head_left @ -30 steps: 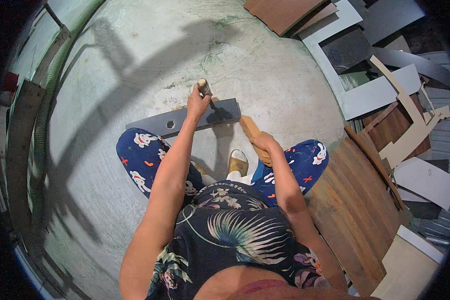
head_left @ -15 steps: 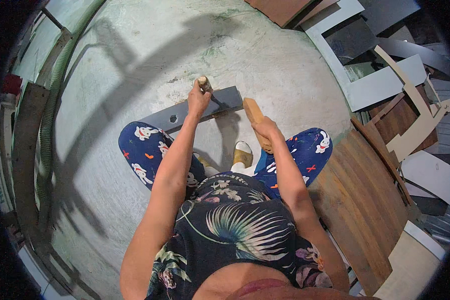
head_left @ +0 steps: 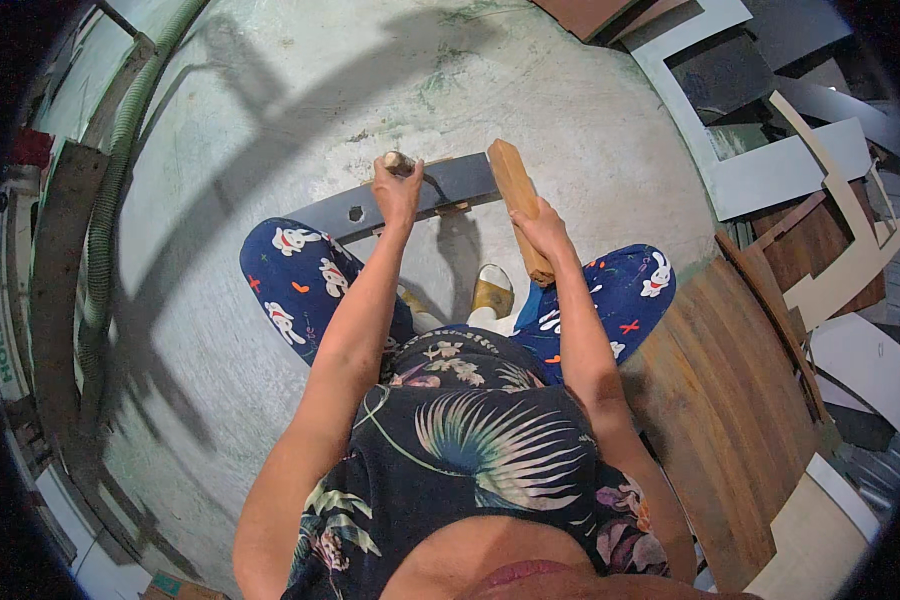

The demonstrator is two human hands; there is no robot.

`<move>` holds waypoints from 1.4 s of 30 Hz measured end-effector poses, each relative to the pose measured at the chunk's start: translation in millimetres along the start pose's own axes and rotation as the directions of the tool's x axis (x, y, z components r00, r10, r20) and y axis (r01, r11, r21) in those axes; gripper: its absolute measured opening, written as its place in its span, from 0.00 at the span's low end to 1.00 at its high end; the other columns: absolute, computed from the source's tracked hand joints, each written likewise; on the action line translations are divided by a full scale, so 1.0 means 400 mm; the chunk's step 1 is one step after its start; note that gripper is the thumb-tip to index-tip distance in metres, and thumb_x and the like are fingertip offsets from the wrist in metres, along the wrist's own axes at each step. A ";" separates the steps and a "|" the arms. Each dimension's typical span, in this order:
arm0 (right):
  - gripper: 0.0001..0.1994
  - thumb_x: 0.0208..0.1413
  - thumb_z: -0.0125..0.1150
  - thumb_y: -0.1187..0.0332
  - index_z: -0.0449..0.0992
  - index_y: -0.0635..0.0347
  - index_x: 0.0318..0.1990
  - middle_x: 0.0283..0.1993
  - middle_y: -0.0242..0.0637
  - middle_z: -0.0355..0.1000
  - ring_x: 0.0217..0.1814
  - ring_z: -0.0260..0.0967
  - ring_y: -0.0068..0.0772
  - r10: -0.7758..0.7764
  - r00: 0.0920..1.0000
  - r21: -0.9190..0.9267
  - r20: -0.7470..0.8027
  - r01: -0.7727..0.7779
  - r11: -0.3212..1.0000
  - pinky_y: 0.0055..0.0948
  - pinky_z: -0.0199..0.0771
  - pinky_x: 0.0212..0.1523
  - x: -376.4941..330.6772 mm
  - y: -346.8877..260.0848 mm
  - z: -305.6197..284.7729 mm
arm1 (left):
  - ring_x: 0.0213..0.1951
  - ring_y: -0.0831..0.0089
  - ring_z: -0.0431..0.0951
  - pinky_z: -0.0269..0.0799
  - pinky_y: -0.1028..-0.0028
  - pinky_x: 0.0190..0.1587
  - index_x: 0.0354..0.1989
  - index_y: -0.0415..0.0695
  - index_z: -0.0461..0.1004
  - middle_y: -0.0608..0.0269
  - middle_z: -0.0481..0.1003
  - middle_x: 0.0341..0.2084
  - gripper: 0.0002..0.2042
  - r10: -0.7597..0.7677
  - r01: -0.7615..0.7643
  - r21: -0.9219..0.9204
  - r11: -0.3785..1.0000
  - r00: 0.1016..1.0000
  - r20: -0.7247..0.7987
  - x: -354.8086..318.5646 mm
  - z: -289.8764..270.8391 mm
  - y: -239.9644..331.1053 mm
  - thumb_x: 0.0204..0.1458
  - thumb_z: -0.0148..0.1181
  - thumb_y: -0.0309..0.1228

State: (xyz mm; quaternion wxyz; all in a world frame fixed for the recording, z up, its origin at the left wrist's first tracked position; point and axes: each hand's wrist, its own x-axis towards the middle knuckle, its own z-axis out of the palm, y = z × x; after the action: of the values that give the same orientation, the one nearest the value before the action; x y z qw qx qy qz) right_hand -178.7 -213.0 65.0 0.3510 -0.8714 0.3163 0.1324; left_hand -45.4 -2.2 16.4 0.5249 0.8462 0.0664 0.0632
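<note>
A: What is furthest left?
B: A green ribbed hose (head_left: pixel 103 240), well apart from the left hand (head_left: pixel 398 200).
A: And closer in?
B: A dark grey board (head_left: pixel 462 178). It runs behind that hand and shows on both sides of it, with a hole (head_left: pixel 356 213) just to the hand's left.
A: What is the left hand doing?
B: Its fingers are wrapped around a round-ended handle (head_left: pixel 399 163); I can't tell whether the lower end meets the board.
A: Between the hands?
B: Nearer the body, a yellowish sandal (head_left: pixel 492 293).
A: The right hand (head_left: pixel 543 232)?
B: Clasping the lower part of a wooden block (head_left: pixel 513 180), whose upper end reaches beside the board's right end.
A: Beyond it?
B: A brown wooden panel (head_left: pixel 715 410), right of that hand.
</note>
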 end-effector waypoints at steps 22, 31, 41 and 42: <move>0.38 0.45 0.63 0.62 0.54 0.62 0.64 0.54 0.57 0.67 0.57 0.66 0.55 -0.524 0.829 0.143 -0.195 0.553 0.821 0.41 0.68 0.54 -0.158 -0.183 -0.048 | 0.36 0.62 0.78 0.71 0.66 0.42 0.39 0.39 0.73 0.53 0.78 0.32 0.17 -0.021 0.032 -0.160 0.987 0.997 0.072 -0.040 0.023 -0.028 0.43 0.68 0.33; 0.41 0.42 0.64 0.61 0.52 0.55 0.65 0.52 0.56 0.67 0.53 0.66 0.58 -0.653 0.758 -0.100 0.010 0.650 0.753 0.45 0.70 0.50 -0.195 -0.202 -0.026 | 0.34 0.57 0.80 0.73 0.65 0.39 0.41 0.37 0.71 0.51 0.78 0.30 0.15 0.115 -0.107 -0.132 0.985 0.992 0.054 -0.043 0.044 -0.073 0.43 0.63 0.26; 0.36 0.46 0.63 0.64 0.57 0.65 0.63 0.55 0.54 0.67 0.58 0.67 0.45 -0.512 0.824 0.168 -0.243 0.556 0.814 0.36 0.66 0.57 -0.177 -0.175 -0.082 | 0.34 0.65 0.78 0.72 0.68 0.39 0.39 0.40 0.71 0.56 0.77 0.29 0.15 0.041 -0.022 -0.168 0.985 0.994 0.105 -0.035 0.019 -0.036 0.43 0.67 0.29; 0.36 0.46 0.63 0.64 0.57 0.65 0.63 0.55 0.54 0.67 0.58 0.67 0.45 -0.507 0.826 0.174 -0.246 0.552 0.816 0.36 0.66 0.57 -0.170 -0.164 -0.085 | 0.34 0.68 0.77 0.72 0.69 0.39 0.39 0.41 0.72 0.57 0.77 0.30 0.15 0.048 -0.017 -0.196 0.980 0.987 0.155 -0.034 0.018 -0.038 0.44 0.66 0.30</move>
State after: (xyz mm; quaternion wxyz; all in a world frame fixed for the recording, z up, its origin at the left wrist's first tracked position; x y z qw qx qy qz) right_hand -187.9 -169.3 154.9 0.4439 -0.8850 0.1056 -0.0925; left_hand -58.4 -4.3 -0.8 0.6075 0.7942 0.0041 0.0103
